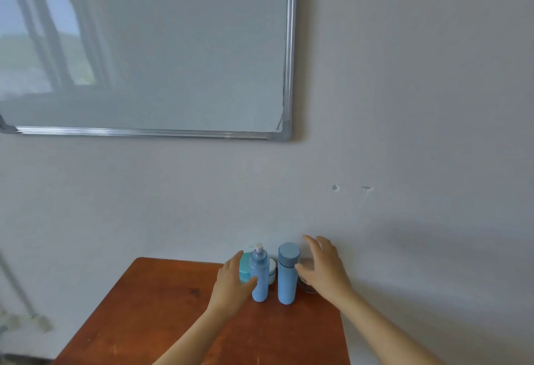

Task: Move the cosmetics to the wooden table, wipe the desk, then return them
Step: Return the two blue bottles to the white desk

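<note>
A pale wall (pixel 404 104) fills most of the view. A big whiteboard (pixel 144 47) with a silver frame hangs on it, up and to the left. Down low, a red-brown wooden table (pixel 161 321) stands pushed against the wall.

The cosmetics stand in a little group at the back of the table, close to the wall. A blue spray bottle (pixel 259 278) and a tall blue bottle (pixel 287 278) with a cap stand up side by side. A teal jar (pixel 245 270) and a small jar (pixel 272 270) with a white lid sit just behind them.

Both arms reach in from the bottom. The left hand (pixel 231 283) is open, with straight fingers beside the teal jar and the thumb right by the spray bottle. The right hand (pixel 325 270) is open too, with fingers spread wide and the thumb close to the tall blue bottle. Neither hand holds anything.
</note>
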`<state>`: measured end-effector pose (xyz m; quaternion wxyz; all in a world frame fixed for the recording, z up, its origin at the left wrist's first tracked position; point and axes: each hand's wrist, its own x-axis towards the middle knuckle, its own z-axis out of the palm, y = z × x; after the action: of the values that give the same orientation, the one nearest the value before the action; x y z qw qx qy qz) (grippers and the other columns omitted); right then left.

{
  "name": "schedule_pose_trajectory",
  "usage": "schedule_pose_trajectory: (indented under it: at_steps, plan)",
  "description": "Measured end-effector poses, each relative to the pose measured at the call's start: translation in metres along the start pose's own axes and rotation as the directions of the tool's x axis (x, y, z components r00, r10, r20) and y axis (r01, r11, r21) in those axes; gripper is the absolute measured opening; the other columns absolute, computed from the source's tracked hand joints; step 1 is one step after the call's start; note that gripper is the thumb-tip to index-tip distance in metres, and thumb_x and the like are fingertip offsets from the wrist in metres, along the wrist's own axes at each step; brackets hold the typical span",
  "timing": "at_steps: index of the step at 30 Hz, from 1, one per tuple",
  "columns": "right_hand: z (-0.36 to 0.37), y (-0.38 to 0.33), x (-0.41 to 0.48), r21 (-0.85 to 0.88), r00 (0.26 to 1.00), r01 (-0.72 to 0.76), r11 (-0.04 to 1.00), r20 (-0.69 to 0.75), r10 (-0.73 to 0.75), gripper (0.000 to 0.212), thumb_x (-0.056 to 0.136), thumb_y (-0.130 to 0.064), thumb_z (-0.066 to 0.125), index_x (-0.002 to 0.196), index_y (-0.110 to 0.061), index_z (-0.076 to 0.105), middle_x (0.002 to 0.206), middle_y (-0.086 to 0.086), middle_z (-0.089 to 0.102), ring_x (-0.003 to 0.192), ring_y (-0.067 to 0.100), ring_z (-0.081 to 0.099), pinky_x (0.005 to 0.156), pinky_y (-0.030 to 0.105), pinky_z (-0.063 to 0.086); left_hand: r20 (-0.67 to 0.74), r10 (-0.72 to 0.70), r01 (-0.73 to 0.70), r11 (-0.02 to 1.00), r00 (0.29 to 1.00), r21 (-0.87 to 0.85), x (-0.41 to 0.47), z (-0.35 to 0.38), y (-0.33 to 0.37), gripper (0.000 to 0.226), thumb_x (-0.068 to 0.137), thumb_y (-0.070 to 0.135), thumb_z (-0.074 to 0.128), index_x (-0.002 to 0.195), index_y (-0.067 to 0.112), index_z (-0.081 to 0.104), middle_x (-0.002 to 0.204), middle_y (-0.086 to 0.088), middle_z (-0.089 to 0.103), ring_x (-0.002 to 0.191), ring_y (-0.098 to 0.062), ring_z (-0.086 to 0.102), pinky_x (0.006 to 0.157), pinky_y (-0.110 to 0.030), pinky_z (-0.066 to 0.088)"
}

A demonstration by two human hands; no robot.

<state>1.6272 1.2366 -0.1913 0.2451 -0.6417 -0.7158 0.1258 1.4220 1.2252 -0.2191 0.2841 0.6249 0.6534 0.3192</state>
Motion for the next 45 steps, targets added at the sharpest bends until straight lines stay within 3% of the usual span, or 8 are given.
schedule_pose_trajectory:
  at_steps: [7,9,15,22,27,32,41,45]
  plan:
    - [0.039,0.007,0.02,0.236,0.993,-0.083,0.968,-0.063,0.1,0.068,0.075,-0.028,0.071,0.134,-0.021,0.04,0.132,0.003,0.036,0.122,0.017,0.04,0.097,0.03,0.04,0.061,0.003,0.006,0.99,0.998,-0.139,0.03,0.022,-0.004,0.063,0.071,0.023,0.073,0.115,0.044,0.032,0.106,0.025,0.042,0.101,-0.001,0.045,0.075,-0.008,0.037]
    - [0.048,0.009,0.022,0.338,0.983,-0.118,0.934,-0.091,0.157,0.061,0.074,-0.021,0.073,0.129,-0.017,0.047,0.127,0.004,0.043,0.12,0.019,0.044,0.099,0.033,0.039,0.054,0.002,0.007,0.986,0.999,-0.166,0.038,0.026,-0.005,0.065,0.067,0.026,0.076,0.117,0.04,0.036,0.107,0.022,0.046,0.098,0.002,0.047,0.079,-0.006,0.038]
    - [0.073,0.007,0.029,0.495,0.977,-0.128,0.86,-0.087,0.195,0.061,0.07,-0.013,0.078,0.124,-0.016,0.05,0.11,-0.002,0.051,0.096,0.006,0.043,0.071,-0.007,0.03,-0.011,-0.101,0.098,0.984,0.995,-0.147,0.054,0.038,-0.017,0.071,0.072,0.02,0.075,0.131,0.019,0.037,0.128,-0.001,0.05,0.116,-0.019,0.047,0.092,-0.028,0.043]
    - [0.096,0.016,0.039,0.617,0.981,-0.127,0.777,-0.04,0.191,0.074,0.065,-0.004,0.079,0.127,-0.023,0.041,0.106,-0.017,0.051,0.096,0.0,0.051,0.074,-0.007,0.033,0.061,-0.128,0.138,0.972,0.99,-0.191,0.073,0.051,-0.023,0.068,0.072,0.016,0.071,0.131,0.018,0.036,0.123,-0.001,0.052,0.11,-0.017,0.051,0.087,-0.024,0.043]
    - [0.111,0.023,0.041,0.663,0.97,-0.115,0.739,-0.087,0.228,0.079,0.062,0.001,0.08,0.112,-0.044,0.037,0.11,-0.021,0.052,0.097,-0.006,0.054,0.075,-0.004,0.037,0.09,-0.158,0.175,0.958,0.983,-0.229,0.08,0.058,-0.027,0.049,0.074,0.02,0.07,0.114,0.024,0.042,0.096,0.006,0.058,0.089,-0.013,0.057,0.074,-0.023,0.043]
    - [0.119,0.027,0.043,0.669,0.967,-0.09,0.738,-0.118,0.225,0.078,0.062,0.002,0.08,0.112,-0.041,0.039,0.111,-0.022,0.051,0.1,-0.009,0.053,0.077,-0.004,0.036,0.099,-0.14,0.162,0.953,0.985,-0.258,0.078,0.058,-0.033,0.041,0.073,0.024,0.072,0.103,0.024,0.044,0.089,0.006,0.061,0.081,-0.01,0.058,0.073,-0.026,0.047]
    - [0.109,0.024,0.043,0.639,0.976,-0.095,0.763,-0.09,0.197,0.073,0.063,-0.001,0.079,0.122,-0.021,0.041,0.103,-0.026,0.049,0.092,-0.014,0.049,0.071,-0.006,0.035,0.149,-0.14,0.172,0.957,0.979,-0.232,0.063,0.048,-0.032,0.049,0.077,0.025,0.07,0.116,0.022,0.041,0.103,0.001,0.06,0.093,-0.015,0.057,0.079,-0.025,0.047]
    - [0.103,0.021,0.037,0.629,0.985,-0.108,0.77,-0.035,0.167,0.073,0.065,-0.003,0.078,0.12,-0.028,0.038,0.103,-0.027,0.048,0.093,-0.009,0.051,0.071,-0.005,0.036,0.154,-0.177,0.215,0.935,0.972,-0.282,0.057,0.041,-0.031,0.056,0.075,0.023,0.072,0.123,0.017,0.043,0.112,-0.004,0.059,0.1,-0.017,0.057,0.086,-0.03,0.048]
